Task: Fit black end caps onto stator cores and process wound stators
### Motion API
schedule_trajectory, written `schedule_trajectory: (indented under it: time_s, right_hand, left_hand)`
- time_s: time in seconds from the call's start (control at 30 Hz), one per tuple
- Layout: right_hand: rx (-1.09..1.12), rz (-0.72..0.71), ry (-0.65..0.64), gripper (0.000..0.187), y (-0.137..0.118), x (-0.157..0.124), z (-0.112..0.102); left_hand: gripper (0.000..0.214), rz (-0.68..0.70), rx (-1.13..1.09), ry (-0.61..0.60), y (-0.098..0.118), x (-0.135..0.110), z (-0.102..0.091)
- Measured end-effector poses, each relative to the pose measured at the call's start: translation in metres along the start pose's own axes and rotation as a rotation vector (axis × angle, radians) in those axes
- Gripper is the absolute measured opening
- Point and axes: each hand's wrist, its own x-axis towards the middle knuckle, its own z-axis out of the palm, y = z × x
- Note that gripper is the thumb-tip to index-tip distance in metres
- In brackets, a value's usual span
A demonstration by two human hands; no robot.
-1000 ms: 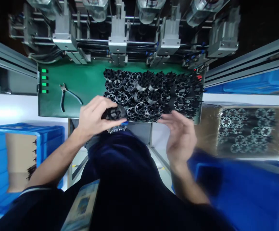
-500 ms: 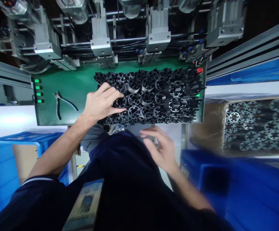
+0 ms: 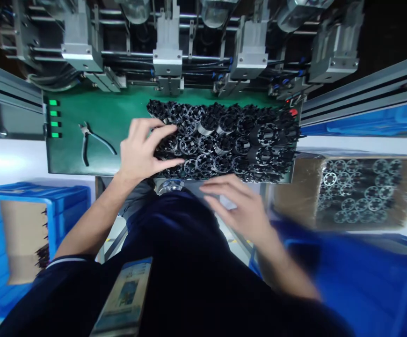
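Rows of black, slotted ring-shaped parts (image 3: 207,144) stand packed together on the green worktop (image 3: 119,107). At their left end is my left hand (image 3: 142,150), thumb and fingers spread apart around the nearest rings; whether the fingertips touch them I cannot tell. No part is lifted in it. My right hand (image 3: 240,206) hovers in front of the worktop's near edge, slightly blurred, fingers stretched and thumb apart, holding nothing. Left of the rings, pliers (image 3: 96,140) with grey-blue handles lie on the green surface.
Metal clamps and rods of a machine (image 3: 168,56) line the far side. A blue crate (image 3: 52,201) stands at lower left, another blue crate (image 3: 358,276) at lower right. A box (image 3: 301,196) with grey ring parts sits on the right. A red button (image 3: 293,112) is at the worktop's right corner.
The camera view has shifted slightly. My left hand's fingers have spread wider beside the rings. My right hand remains in front of the worktop edge, fingers still stretched.
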Motion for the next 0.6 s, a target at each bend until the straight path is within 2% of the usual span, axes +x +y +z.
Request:
schedule_trajectory:
  time_s: [0.1, 0.2, 0.3, 0.37, 0.47, 0.53, 0.6]
  right_hand:
    - [-0.192, -0.167, -0.062, 0.026, 0.014, 0.04, -0.019]
    - [-0.347, -0.252, -0.229, 0.024, 0.028, 0.093, -0.032]
    - [-0.419, -0.23, -0.418, 0.028, 0.026, 0.139, -0.034]
    - [-0.391, -0.22, -0.448, 0.028, 0.01, 0.154, -0.028]
    - [-0.295, -0.279, -0.389, 0.027, -0.026, 0.142, -0.009]
    - [-0.236, -0.312, -0.395, 0.025, -0.047, 0.116, 0.012]
    - [-0.174, -0.29, -0.463, 0.025, -0.059, 0.082, 0.037]
  left_hand:
    - [0.092, -0.211, -0.06, 0.172, -0.019, -0.034, -0.028]
    - [0.075, -0.398, -0.109, 0.291, -0.047, -0.076, -0.053]
    - [0.073, -0.569, -0.012, 0.325, -0.075, -0.114, -0.071]
    - [0.075, -0.634, 0.08, 0.263, -0.092, -0.131, -0.075]
    - [0.072, -0.732, 0.112, 0.205, -0.12, -0.138, -0.066]
    - [0.061, -0.793, 0.104, 0.253, -0.14, -0.131, -0.055]
    - [0.05, -0.793, 0.104, 0.294, -0.158, -0.119, -0.047]
